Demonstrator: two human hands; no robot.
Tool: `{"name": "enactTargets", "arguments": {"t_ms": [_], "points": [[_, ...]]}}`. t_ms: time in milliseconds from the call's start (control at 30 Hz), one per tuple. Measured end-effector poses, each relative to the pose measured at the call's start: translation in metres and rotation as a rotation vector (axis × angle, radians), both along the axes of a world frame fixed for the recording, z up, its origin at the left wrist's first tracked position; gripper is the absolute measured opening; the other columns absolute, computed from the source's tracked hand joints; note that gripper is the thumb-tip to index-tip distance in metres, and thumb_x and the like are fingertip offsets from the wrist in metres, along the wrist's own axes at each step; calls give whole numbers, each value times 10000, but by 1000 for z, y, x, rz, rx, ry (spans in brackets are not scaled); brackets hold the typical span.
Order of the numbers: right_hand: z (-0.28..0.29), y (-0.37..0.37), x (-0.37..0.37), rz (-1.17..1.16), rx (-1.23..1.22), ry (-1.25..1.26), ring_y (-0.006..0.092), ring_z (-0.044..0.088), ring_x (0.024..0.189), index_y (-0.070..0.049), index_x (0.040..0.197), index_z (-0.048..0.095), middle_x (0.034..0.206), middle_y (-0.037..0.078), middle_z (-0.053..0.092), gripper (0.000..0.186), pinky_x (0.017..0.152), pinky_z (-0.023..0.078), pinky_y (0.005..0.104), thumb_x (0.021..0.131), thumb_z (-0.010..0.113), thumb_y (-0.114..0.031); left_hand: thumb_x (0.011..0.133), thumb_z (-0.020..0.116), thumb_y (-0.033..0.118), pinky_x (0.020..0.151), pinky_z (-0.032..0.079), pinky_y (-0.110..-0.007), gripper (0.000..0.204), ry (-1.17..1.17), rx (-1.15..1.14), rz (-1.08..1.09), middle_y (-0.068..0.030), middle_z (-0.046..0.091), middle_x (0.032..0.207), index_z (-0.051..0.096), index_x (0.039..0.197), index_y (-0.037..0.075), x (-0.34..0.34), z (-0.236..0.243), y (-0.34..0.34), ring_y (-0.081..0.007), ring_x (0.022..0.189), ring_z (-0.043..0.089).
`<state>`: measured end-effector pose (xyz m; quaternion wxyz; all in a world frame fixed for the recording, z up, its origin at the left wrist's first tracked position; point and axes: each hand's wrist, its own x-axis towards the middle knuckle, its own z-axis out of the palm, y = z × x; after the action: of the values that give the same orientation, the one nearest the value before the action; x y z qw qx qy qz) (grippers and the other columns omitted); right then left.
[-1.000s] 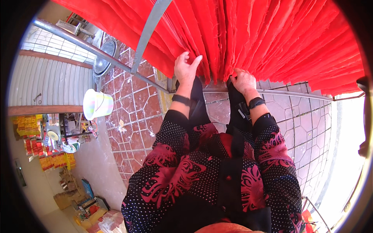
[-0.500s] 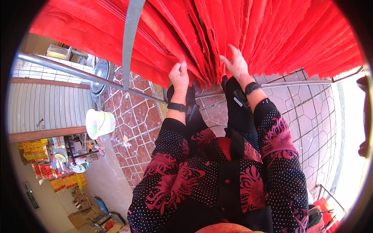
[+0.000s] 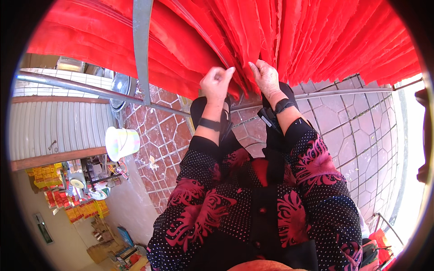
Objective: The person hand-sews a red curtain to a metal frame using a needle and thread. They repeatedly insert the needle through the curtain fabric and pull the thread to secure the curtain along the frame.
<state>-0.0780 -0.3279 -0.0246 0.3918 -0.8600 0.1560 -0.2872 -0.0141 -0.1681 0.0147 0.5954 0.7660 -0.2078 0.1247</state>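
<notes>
Many layers of red cloth [image 3: 312, 49] hang in folds across the top, their lower edges frayed. At the middle, my right hand [image 3: 267, 81] pinches the edge of one red sheet between thumb and fingers. My left hand [image 3: 214, 85] is just left of it, in front of the cloth, fingers curled in and thumb pointing up. Whatever those slightly blurred fingers may hold is hidden. Both wrists wear a dark band.
A metal rail [image 3: 77, 83] runs below the cloth, and a grey upright strip [image 3: 141, 49] crosses it. Left stand a white bucket [image 3: 122, 143], a metal basin [image 3: 119, 92] and a ribbed shutter [image 3: 58, 126]. Tiles [image 3: 348, 122] cover the floor.
My right hand has come down and left, its fingers closing from spread to a pinch on the cloth. My left hand has shifted slightly right and turned, its thumb now raised.
</notes>
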Motion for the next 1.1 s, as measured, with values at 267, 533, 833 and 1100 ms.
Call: {"name": "enactTargets", "arguments": {"t_ms": [267,533,833,1100], "points": [[17,8,-9,161,-162,-21,378,633,772,-71,805,599,799,155,630,296,661,522,468,928,590,-341,898,651,336,604,492,-414,331,-171,261,80,-176,655,726,632,915,6,21,65,-73,-330,633,624],[15,-4,-11,198,230,120,411,622,813,-44,849,629,786,223,636,318,716,505,462,940,582,-345,1007,528,229,469,390,-223,243,122,-223,-36,32,492,631,608,869,46,9,50,-56,-53,494,456],[6,-5,-2,379,820,64,65,489,575,-45,764,604,604,-16,526,233,559,445,258,918,651,-214,1007,535,237,439,369,-241,306,134,-289,20,25,439,586,539,774,38,9,50,-41,-63,470,435],[8,-14,-2,463,879,27,57,485,581,-77,744,584,629,-40,518,217,553,435,238,905,666,-197,991,566,198,461,376,-216,256,128,-318,35,16,539,667,561,782,50,12,43,-35,-54,497,462]]}}
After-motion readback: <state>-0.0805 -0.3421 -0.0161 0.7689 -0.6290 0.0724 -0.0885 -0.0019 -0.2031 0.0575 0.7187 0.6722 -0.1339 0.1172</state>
